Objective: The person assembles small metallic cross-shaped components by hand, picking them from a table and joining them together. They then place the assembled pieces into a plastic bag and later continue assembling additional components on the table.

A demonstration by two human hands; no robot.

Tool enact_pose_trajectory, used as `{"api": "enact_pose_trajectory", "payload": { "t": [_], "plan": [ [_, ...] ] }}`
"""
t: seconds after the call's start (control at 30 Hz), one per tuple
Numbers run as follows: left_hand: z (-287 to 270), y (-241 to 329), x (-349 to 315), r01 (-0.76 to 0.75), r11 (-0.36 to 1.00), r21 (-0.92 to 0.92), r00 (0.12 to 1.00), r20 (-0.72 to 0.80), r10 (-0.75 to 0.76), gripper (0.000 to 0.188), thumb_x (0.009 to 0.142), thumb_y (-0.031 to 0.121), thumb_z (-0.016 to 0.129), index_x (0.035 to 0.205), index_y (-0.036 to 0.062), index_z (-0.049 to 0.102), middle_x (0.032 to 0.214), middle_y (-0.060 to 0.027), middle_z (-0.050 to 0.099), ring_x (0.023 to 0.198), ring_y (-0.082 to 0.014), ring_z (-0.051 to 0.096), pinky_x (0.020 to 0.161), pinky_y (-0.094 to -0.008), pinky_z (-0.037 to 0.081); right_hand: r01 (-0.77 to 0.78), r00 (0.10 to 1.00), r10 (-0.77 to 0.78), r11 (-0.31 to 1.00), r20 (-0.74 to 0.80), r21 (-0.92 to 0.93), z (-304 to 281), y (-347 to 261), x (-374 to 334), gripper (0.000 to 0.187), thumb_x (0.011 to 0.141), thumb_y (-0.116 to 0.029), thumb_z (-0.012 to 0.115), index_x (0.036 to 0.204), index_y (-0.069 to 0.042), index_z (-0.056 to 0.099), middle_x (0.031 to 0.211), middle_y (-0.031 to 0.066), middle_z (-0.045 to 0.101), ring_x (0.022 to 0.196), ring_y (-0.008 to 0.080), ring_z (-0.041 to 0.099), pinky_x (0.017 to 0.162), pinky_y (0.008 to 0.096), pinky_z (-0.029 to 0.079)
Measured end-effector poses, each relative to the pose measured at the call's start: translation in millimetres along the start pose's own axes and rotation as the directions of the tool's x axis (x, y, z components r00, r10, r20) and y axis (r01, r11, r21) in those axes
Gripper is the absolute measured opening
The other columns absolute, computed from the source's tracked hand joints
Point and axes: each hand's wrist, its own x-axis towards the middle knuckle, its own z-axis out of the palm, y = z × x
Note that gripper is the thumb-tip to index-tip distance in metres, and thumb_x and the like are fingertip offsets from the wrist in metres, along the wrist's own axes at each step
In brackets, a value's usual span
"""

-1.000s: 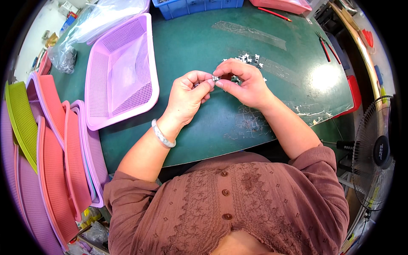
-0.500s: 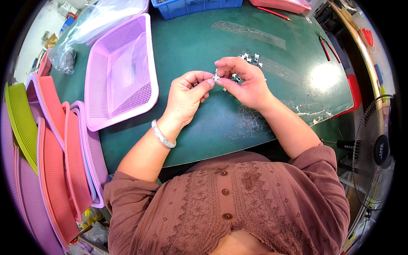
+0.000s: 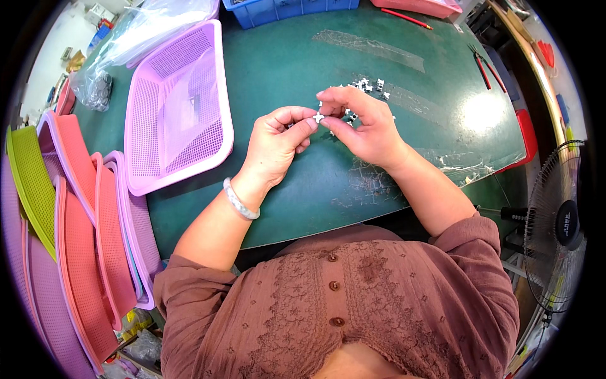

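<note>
A small white cross-shaped piece (image 3: 319, 117) sits between my two hands above the green table. My left hand (image 3: 281, 136) pinches it between thumb and forefinger; a pale bangle circles that wrist. From the other side, my right hand (image 3: 369, 126) meets the piece with its thumb tip, its forefinger arched above and apart. Whatever the other right fingertips grip behind the piece is partly hidden. Just beyond my right hand lies a loose cluster of similar small white pieces (image 3: 365, 84), some with dark parts. A few more show in the gap under my right forefinger.
A lilac perforated basket (image 3: 137, 126) with a clear plastic bag stands to the left. Stacked coloured baskets (image 3: 82, 252) fill the left side. A blue crate (image 3: 297, 11) is at the back. Red-handled pliers (image 3: 483, 72) and a red pen (image 3: 404, 19) lie right; a fan (image 3: 555, 224) stands beside the table.
The white piece has turned slightly in my fingertips, so its cross shape faces up more plainly. Both hands have stayed nearly in place.
</note>
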Motion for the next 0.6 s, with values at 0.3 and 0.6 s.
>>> {"api": "enact_pose_trajectory", "payload": {
  "t": [0.3,0.6],
  "plan": [
    [4,1,-2,-0.124,0.985,0.117,0.991,-0.044,0.13,0.008,0.079,0.005,0.059,0.087,0.0018,0.059,0.069,0.0015,0.054,0.056,-0.004,0.045,0.05,-0.0163,0.036,0.027,0.997,-0.022,0.997,0.067,-0.066,-4,4,1,0.019,0.071,0.005,0.06,0.09,0.001,0.056,0.083,0.0074,0.057,0.073,0.0141,0.056,0.065,0.0249,0.046],
    [3,-3,-1,-0.219,0.962,0.161,0.973,-0.043,0.228,0.01,0.079,0.006,0.06,0.089,0.0029,0.058,0.07,0.002,0.054,0.056,-0.003,0.045,0.049,-0.0148,0.035,-0.29,0.955,0.258,0.914,0.147,0.282,-2,11,-5,0.017,0.077,0.003,0.058,0.094,0.001,0.055,0.089,0.0046,0.057,0.083,0.0115,0.053,0.073,0.0234,0.044]
  ]
}}
